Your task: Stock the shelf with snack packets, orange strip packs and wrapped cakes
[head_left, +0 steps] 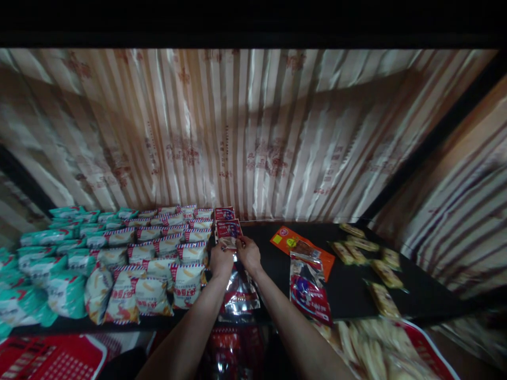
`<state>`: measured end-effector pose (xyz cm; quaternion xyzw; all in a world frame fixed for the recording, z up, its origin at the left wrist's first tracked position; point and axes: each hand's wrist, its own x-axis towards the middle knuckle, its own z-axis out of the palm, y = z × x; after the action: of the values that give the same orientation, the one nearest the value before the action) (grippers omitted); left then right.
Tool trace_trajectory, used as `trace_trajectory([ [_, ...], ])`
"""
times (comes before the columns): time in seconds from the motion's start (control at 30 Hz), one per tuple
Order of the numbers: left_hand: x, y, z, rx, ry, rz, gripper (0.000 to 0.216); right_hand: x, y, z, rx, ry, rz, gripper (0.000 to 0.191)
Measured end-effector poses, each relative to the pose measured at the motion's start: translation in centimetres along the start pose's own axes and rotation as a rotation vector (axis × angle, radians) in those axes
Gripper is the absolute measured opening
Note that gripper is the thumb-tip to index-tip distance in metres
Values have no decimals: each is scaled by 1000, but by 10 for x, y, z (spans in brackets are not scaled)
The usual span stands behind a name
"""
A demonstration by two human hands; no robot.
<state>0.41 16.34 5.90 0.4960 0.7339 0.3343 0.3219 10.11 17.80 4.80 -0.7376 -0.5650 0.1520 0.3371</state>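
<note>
Head view: just right of the white snack bags (156,269), the left hand (222,259) and right hand (249,256) are pinching a red packet (229,229) by its near edge, seemingly keeping it aligned beside those bags.

Before you are a flat dark-red plastic pouch (228,228) with white lettering, puffy teal-and-white bags (65,293), puffy white-and-red bags (188,285) with striped top edges, and a flat black shelf (273,274).

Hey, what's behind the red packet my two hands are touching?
Behind that packet is another red packet with its top showing, then the striped sheet. The rear packet's lower part is covered, so anything hidden there can't be seen.
</note>
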Motion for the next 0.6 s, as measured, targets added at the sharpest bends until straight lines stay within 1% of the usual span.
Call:
trace_trajectory([
  [0.2, 7, 10, -4, 70, 2, 9, 36, 10, -1, 10, 2, 24, -43, 26],
  [0.4, 3, 17, -11, 158, -18, 21, 36, 15, 0, 17, 7, 29, -78, 26],
  [0.6, 0, 20, -12, 228, -23, -4, 36, 14, 2, 20, -16, 28, -69, 25],
])
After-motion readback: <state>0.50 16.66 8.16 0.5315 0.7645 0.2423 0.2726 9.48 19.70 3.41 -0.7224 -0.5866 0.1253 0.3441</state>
